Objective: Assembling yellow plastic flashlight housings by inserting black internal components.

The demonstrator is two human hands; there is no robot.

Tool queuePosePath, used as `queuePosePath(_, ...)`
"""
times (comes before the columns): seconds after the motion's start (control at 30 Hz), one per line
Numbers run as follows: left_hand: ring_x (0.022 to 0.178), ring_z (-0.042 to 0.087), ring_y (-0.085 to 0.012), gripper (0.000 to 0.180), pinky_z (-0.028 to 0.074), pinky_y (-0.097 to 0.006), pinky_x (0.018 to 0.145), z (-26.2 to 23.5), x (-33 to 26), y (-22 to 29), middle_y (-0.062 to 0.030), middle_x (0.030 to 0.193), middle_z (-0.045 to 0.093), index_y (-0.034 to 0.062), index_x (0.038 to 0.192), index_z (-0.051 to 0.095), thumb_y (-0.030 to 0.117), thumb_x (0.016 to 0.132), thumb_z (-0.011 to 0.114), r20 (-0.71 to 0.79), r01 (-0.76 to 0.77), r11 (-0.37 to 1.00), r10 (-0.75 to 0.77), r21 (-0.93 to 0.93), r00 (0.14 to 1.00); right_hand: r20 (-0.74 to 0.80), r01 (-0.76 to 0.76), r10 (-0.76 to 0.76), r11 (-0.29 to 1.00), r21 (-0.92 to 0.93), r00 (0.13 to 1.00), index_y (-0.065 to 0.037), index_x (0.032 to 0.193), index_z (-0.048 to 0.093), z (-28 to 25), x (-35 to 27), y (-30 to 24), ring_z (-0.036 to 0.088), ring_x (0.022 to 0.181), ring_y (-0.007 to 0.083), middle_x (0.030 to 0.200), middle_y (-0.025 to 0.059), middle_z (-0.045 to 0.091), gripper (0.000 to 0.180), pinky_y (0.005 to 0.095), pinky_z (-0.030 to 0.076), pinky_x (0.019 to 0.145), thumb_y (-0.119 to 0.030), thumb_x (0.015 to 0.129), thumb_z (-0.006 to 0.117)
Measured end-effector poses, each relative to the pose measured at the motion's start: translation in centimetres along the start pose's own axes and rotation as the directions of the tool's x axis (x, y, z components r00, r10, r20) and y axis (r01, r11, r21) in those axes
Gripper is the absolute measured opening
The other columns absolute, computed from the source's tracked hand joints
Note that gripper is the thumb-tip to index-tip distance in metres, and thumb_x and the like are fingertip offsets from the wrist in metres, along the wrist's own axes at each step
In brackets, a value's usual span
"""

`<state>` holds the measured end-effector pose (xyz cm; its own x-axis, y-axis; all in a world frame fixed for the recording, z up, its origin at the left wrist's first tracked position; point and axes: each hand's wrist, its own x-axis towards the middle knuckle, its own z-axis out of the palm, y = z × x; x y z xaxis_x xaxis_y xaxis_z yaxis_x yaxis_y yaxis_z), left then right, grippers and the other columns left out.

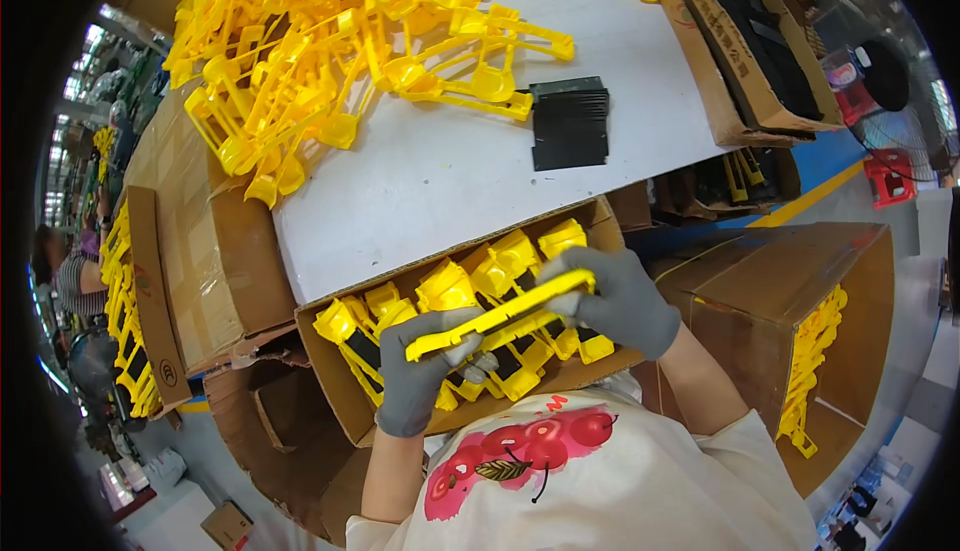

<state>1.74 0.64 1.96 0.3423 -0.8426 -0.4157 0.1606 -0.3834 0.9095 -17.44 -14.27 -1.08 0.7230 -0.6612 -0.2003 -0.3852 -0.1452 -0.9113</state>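
Observation:
Both my hands wear grey gloves. My left hand [420, 376] grips the lower left end of a long yellow plastic part [500, 313], and my right hand [620, 301] grips its upper right end. The part is held slanted just above an open cardboard box [335, 391] at my chest. Inside that box lie several yellow parts fitted with black strips [495, 276]. On the white table [430, 181] beyond it sits a stack of black strips [569, 123] and a big loose heap of yellow plastic parts [330, 41].
A cardboard box [745, 46] with black pieces stands at the table's right end. Another open box [800, 341] with yellow parts sits lower right. Flattened cartons [190, 241] and more yellow parts lie left. A red fan [880, 101] is at far right; a person stands far left.

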Motion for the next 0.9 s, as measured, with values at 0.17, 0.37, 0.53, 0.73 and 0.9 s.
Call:
queuePosePath(0.17,0.07,0.069,-0.0165,0.026,0.056,-0.023,0.057,-0.7,-1.5,-2.0,-0.0105,0.09,0.069,-0.0058,0.111,0.065,-0.003,0.085,0.065,0.045,0.16,0.976,-0.155,-0.146,0.987,-0.029,-0.025,0.025,1.0,-0.015,0.999,-0.006,0.09,0.066,2.3,-2.2,0.2,0.065,0.059,0.0209,0.069,0.0113,0.065,0.019,0.0314,0.049,0.056,-0.018,0.078,0.075)
queuePosePath(0.37,0.074,0.069,-0.0193,0.024,0.056,-0.024,0.054,-4.1,-3.7,0.3,-0.0114,0.088,0.067,-0.0061,0.108,0.063,-0.006,0.083,0.065,0.058,0.345,0.936,-0.342,-0.063,0.938,0.093,0.094,-0.087,0.993,-0.073,0.992,-0.007,0.092,0.064,5.6,-3.2,0.6,0.064,0.058,0.0224,0.068,0.0108,0.064,0.026,0.0315,0.049,0.054,-0.027,0.079,0.075)
queuePosePath(0.53,0.057,0.063,-0.0124,0.016,0.049,-0.022,0.046,-14.8,-4.6,3.6,-0.007,0.072,0.064,-0.0015,0.095,0.061,0.0,0.08,0.066,-0.1,0.332,0.905,-0.317,0.266,0.943,0.151,-0.141,0.126,0.986,0.09,0.98,-0.007,0.12,0.057,3.5,-2.1,-1.3,0.058,0.059,0.0096,0.082,0.0039,0.066,0.047,0.0238,0.047,0.058,-0.021,0.078,0.073)
queuePosePath(0.73,0.056,0.064,-0.0161,0.03,0.049,-0.028,0.049,-15.9,-0.6,3.3,-0.0102,0.074,0.067,0.0005,0.095,0.064,0.011,0.071,0.079,-0.227,0.427,0.561,-0.391,0.709,0.892,0.011,-0.054,0.055,0.997,-0.06,0.998,-0.01,0.116,0.062,2.2,-1.0,-0.5,0.059,0.061,0.0102,0.075,0.0044,0.066,0.044,0.0242,0.048,0.058,-0.027,0.078,0.076)
queuePosePath(0.9,0.089,0.064,-0.0352,0.037,0.05,-0.041,0.079,-12.7,6.1,6.7,-0.0158,0.094,0.068,0.0036,0.104,0.065,0.017,0.072,0.075,0.02,-0.116,0.242,0.369,0.963,0.929,-0.285,-0.043,0.023,0.997,-0.063,0.958,-0.006,0.107,0.066,-1.5,1.2,1.9,0.055,0.06,0.0078,0.073,0.0028,0.063,0.034,0.0233,0.047,0.059,-0.021,0.078,0.074)
